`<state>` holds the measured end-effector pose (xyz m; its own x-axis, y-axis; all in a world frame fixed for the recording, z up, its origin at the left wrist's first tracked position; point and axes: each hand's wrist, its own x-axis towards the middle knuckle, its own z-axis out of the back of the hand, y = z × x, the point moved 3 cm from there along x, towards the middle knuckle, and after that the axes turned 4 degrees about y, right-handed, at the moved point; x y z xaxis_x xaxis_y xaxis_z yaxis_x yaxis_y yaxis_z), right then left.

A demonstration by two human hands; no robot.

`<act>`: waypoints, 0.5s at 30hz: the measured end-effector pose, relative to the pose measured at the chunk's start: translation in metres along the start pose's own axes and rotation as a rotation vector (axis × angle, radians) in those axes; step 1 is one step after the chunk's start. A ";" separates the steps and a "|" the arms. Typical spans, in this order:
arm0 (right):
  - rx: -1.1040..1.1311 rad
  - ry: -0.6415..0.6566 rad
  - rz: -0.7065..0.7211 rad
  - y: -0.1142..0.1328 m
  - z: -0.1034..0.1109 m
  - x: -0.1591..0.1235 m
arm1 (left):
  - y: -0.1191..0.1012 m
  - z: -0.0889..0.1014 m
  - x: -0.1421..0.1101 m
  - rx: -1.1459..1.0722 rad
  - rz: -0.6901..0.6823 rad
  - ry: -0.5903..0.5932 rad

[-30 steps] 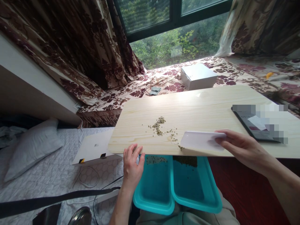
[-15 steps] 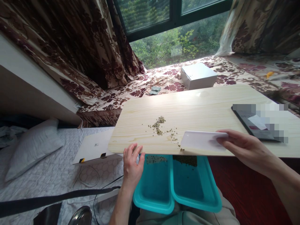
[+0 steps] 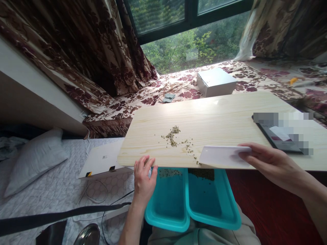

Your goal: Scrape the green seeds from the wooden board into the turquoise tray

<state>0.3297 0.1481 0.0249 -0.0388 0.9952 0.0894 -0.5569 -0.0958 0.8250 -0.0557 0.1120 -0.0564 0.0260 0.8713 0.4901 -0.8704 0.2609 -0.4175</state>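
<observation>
Grains partly in the teal tubs, lower centre; some scattered mid-frame on the counter — white tray gripped in right hand, left hand unclenched at near edge.

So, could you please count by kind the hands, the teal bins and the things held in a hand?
Hands: 2 (left hand, right hand)
Teal bins: 2 (left bin, right bin)
Held things: 1 (white flat piece, in the right hand)
Total: 5
</observation>
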 end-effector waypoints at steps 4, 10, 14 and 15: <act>0.090 0.038 -0.003 0.002 0.000 -0.001 | 0.000 0.000 0.000 0.001 0.001 0.002; 0.112 0.024 -0.028 0.006 -0.007 0.003 | 0.001 0.000 0.000 0.004 -0.002 0.000; 0.084 0.048 0.003 0.003 -0.010 0.004 | 0.001 0.000 -0.001 0.005 -0.005 0.001; 0.082 0.054 0.011 0.003 -0.011 0.004 | 0.001 0.000 -0.001 0.005 -0.006 0.002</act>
<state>0.3190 0.1519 0.0219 -0.0906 0.9934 0.0700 -0.4866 -0.1055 0.8672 -0.0563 0.1117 -0.0571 0.0319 0.8704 0.4913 -0.8726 0.2640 -0.4111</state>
